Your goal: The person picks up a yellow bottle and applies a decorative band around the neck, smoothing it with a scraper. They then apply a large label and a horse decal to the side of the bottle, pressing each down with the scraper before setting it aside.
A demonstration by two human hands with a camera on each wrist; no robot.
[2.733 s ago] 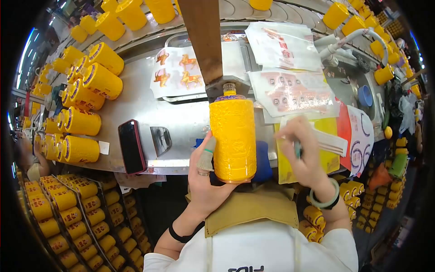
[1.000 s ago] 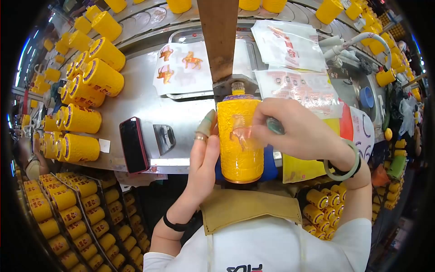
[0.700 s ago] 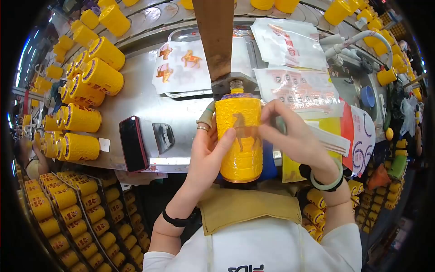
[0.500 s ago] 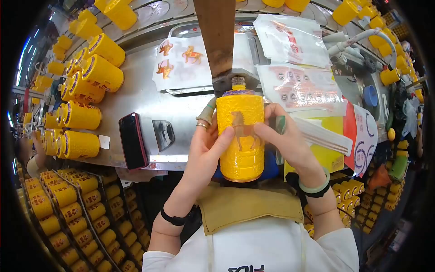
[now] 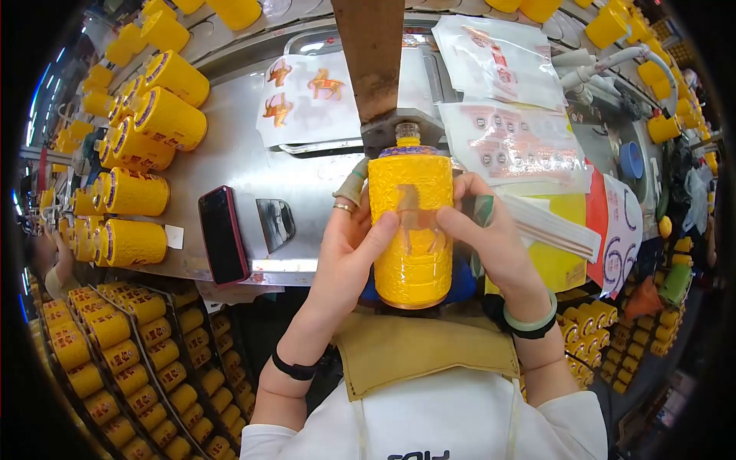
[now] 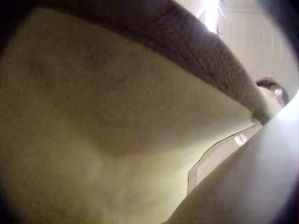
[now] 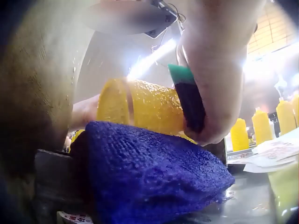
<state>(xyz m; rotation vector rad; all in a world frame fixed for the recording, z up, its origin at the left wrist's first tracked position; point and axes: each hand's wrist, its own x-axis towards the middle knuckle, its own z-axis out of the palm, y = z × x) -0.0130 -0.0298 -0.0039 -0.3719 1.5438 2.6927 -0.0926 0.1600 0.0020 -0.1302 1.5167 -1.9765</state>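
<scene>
A yellow embossed bottle (image 5: 412, 280) with a clear glass neck lies in front of the person, neck away, against a brown post. A translucent horse decal (image 5: 418, 218) sits on its upper face. My left hand (image 5: 349, 245) grips the bottle's left side, thumb on the front by the decal; one finger wears a pale finger cover. My right hand (image 5: 498, 238) is at the right side, thumb at the decal's right edge. Tucked in its fingers is a flat green-and-black piece (image 7: 189, 98). A blue cloth (image 7: 154, 172) lies under the bottle. The left wrist view shows mostly blurred surfaces.
Decal sheets (image 5: 307, 100) lie behind on the left, more printed sheets (image 5: 514, 142) on the right. A phone (image 5: 223, 234) and a metal plate (image 5: 274, 225) rest on the steel table (image 5: 176, 284). Yellow bottles (image 5: 138, 192) stand at left; a brown post (image 5: 372, 57) rises centrally.
The right hand came from the right-hand sheets to the bottle, and the horse decal appeared on it. The left thumb moved onto the bottle's front. Over the last half second, both hands stay nearly still.
</scene>
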